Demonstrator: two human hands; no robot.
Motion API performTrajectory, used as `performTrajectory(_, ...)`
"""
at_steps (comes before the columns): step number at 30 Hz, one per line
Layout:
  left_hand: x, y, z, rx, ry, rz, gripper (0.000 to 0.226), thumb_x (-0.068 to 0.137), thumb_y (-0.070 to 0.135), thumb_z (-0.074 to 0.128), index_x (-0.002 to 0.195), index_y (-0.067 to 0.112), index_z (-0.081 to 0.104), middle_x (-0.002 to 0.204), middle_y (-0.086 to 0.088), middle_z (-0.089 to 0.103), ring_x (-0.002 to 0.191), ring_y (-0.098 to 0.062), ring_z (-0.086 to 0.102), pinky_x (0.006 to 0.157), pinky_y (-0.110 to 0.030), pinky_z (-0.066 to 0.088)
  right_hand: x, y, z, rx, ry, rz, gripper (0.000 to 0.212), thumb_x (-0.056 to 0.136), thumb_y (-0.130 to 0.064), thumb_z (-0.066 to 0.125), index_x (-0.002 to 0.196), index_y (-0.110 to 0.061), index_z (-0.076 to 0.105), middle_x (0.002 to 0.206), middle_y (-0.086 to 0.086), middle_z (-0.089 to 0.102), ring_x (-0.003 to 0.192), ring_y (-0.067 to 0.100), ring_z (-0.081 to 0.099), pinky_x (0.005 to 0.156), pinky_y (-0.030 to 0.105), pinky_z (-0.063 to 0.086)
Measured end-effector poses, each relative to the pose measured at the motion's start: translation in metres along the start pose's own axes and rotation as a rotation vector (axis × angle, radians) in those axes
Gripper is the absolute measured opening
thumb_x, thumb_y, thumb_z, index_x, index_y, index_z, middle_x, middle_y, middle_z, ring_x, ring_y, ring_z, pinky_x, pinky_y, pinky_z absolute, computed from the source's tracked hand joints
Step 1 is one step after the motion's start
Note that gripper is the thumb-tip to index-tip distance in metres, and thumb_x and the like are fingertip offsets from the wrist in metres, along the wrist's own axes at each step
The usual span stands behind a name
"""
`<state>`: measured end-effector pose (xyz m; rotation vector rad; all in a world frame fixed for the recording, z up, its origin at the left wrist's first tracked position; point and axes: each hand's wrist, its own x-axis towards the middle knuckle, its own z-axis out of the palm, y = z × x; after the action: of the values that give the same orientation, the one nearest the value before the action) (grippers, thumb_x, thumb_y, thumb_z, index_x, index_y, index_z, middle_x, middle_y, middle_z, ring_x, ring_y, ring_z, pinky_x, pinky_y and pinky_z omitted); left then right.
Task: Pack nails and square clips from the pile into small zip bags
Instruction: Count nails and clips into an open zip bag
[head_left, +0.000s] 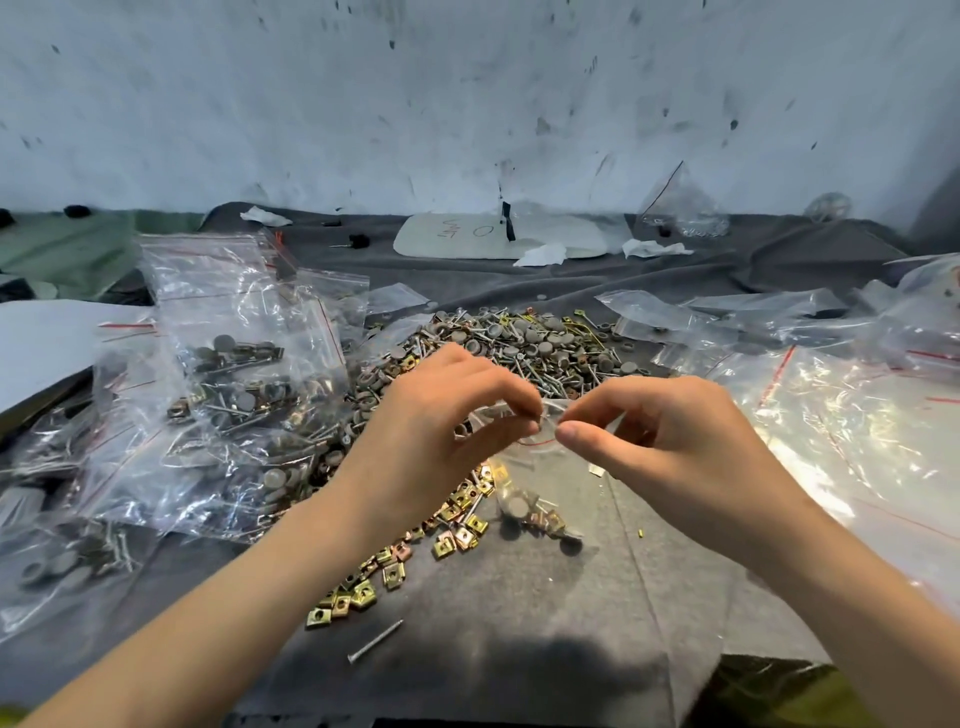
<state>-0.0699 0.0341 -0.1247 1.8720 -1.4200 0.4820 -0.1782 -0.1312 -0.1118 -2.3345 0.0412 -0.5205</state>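
My left hand (441, 415) and my right hand (670, 447) both pinch the red-lined top edge of a small clear zip bag (540, 467), held above the grey cloth. A few clips, a nail and a grey cap sit in the bag's bottom (535, 514). Behind the hands lies the pile of nails and grey caps (540, 343). Gold square clips (415, 551) trail from the pile toward me, under my left wrist. One loose nail (375, 640) lies near the front edge.
Filled zip bags (228, 395) are heaped on the left. Empty zip bags (841, 405) spread over the right side. A white sheet (47, 338) lies far left, white paper and tissue scraps (498, 236) at the back by the wall.
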Motion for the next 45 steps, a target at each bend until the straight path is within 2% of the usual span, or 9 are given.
performTrajectory(8,-0.011,-0.038,-0.011,0.033,0.176,-0.155,0.021,0.092,0.018,0.055,0.112,0.018,0.061,0.101,0.02,0.058,0.089,0.009,0.055,0.082,-0.011,0.046,-0.002,0.004,-0.004,-0.003,0.011,0.004,0.013,0.082,-0.034,0.068,0.083,-0.022,0.073,0.066,-0.018,0.062,0.065,-0.006,0.056,0.054,0.007,0.039)
performTrajectory(12,-0.032,-0.083,-0.007,0.287,-0.206,-0.415,0.031,0.091,0.018,0.059,0.121,0.022,0.059,0.118,0.009,0.059,0.109,-0.007,0.055,0.103,-0.033,0.044,-0.003,0.004,-0.003,0.007,0.015,0.002,0.012,0.083,-0.033,0.068,0.083,-0.022,0.073,0.065,-0.018,0.061,0.064,-0.006,0.056,0.053,0.007,0.039)
performTrajectory(15,-0.051,-0.097,-0.001,0.358,-0.436,-0.504,0.039,0.09,0.034,0.061,0.128,0.032,0.055,0.129,0.005,0.053,0.118,-0.013,0.049,0.105,-0.034,0.039,-0.003,0.004,-0.003,0.003,0.012,0.004,0.013,0.082,-0.034,0.068,0.083,-0.022,0.074,0.068,-0.017,0.063,0.067,-0.004,0.057,0.054,0.008,0.04)
performTrajectory(21,-0.047,-0.088,0.007,0.431,-0.397,-0.385,0.048,0.083,0.046,0.058,0.13,0.047,0.05,0.131,0.006,0.047,0.119,-0.016,0.045,0.106,-0.043,0.037,-0.002,0.005,-0.003,0.005,0.005,0.024,0.012,0.082,-0.034,0.068,0.084,-0.023,0.074,0.069,-0.018,0.064,0.068,-0.004,0.058,0.055,0.008,0.04)
performTrajectory(28,-0.045,-0.087,0.015,0.418,-0.351,-0.298,0.018,0.082,0.033,0.069,0.099,0.026,0.068,0.119,0.008,0.054,0.115,-0.015,0.046,0.1,-0.036,0.035,-0.003,0.005,-0.003,0.012,0.009,0.018,0.012,0.083,-0.032,0.069,0.083,-0.021,0.074,0.066,-0.017,0.063,0.065,-0.003,0.057,0.053,0.009,0.039)
performTrajectory(31,-0.033,-0.07,0.012,0.192,-0.136,-0.376,0.013,0.08,0.029,0.069,0.091,0.023,0.065,0.111,0.011,0.052,0.109,-0.006,0.046,0.103,-0.034,0.038,-0.004,0.004,-0.003,0.017,0.009,0.007,0.012,0.082,-0.032,0.069,0.082,-0.022,0.074,0.065,-0.018,0.062,0.063,-0.004,0.056,0.052,0.007,0.038)
performTrajectory(35,-0.008,-0.032,0.001,-0.009,0.22,-0.257,0.016,0.079,0.029,0.065,0.091,0.018,0.064,0.11,0.005,0.054,0.101,0.006,0.049,0.093,-0.012,0.04,-0.004,0.001,-0.001,0.025,-0.01,-0.006,0.011,0.082,-0.031,0.069,0.083,-0.022,0.074,0.062,-0.02,0.059,0.062,-0.005,0.056,0.052,0.006,0.038)
performTrajectory(41,0.005,-0.009,-0.004,0.03,-0.104,-0.184,0.022,0.075,0.034,0.069,0.09,0.018,0.072,0.123,0.004,0.055,0.109,-0.012,0.053,0.098,-0.044,0.043,-0.003,-0.004,-0.001,-0.005,-0.024,-0.015,0.012,0.082,-0.035,0.068,0.083,-0.024,0.073,0.067,-0.016,0.063,0.066,0.0,0.057,0.055,0.011,0.04)
performTrajectory(45,0.002,-0.023,-0.016,-0.063,0.008,-0.211,0.025,0.081,0.041,0.059,0.096,0.024,0.069,0.115,0.011,0.057,0.109,0.0,0.052,0.098,-0.016,0.04,-0.005,-0.003,-0.004,-0.005,-0.014,-0.02,0.014,0.081,-0.036,0.067,0.084,-0.024,0.073,0.07,-0.016,0.065,0.068,0.0,0.058,0.056,0.011,0.042)
